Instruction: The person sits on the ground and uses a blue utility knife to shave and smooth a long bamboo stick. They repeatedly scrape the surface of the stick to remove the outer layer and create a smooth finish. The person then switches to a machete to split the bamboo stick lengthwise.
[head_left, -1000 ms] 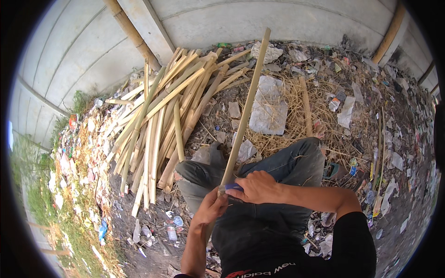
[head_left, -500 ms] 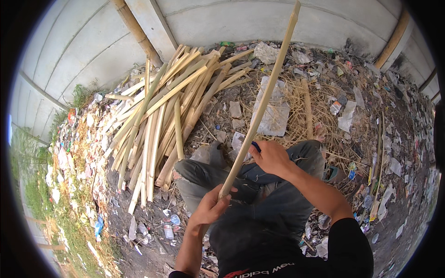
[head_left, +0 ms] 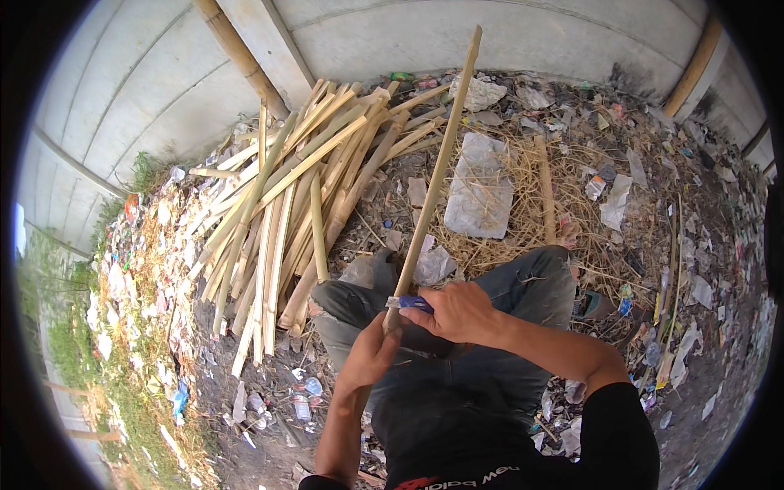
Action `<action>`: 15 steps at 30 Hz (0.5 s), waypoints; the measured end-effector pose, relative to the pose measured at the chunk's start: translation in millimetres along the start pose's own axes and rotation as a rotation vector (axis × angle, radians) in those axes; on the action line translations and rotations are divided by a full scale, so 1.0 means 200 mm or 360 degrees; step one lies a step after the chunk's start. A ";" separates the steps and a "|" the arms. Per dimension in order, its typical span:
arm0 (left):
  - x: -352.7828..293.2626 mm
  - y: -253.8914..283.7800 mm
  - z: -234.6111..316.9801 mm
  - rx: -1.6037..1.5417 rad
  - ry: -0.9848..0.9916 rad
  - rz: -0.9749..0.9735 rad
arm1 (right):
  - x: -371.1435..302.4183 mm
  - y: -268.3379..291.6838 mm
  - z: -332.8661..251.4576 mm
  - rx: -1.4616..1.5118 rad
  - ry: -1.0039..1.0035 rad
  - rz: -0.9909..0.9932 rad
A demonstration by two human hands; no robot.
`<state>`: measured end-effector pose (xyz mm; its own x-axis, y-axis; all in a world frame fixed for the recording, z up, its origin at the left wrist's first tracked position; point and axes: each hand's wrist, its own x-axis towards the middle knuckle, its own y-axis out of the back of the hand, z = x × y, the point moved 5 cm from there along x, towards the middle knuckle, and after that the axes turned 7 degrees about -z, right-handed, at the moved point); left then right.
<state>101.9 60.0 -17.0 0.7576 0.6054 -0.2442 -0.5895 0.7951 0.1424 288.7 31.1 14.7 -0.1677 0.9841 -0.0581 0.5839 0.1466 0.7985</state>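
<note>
Bamboo strip slants up from the lap, its lower end wrapped in the left hand. Closed around a blue-handled knife, the right hand sets it against the strip just above. Along the ground's far edge, beside the wall, lies a bamboo pile.

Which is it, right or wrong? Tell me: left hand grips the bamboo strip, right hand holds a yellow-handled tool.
Wrong colour: the head view shows the left hand gripping the bamboo strip, the right hand holding a blue-handled tool, not yellow.
</note>
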 end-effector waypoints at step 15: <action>-0.43 -0.12 -0.21 0.0216 0.0339 -0.0238 | 0.15 0.81 1.36 0.0270 -0.0986 0.0634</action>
<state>39.1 -11.9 -40.6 0.7490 0.4710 -0.4659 -0.4219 0.8813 0.2128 594.7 112.5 -21.3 0.5295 0.8348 -0.1507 0.6297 -0.2678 0.7292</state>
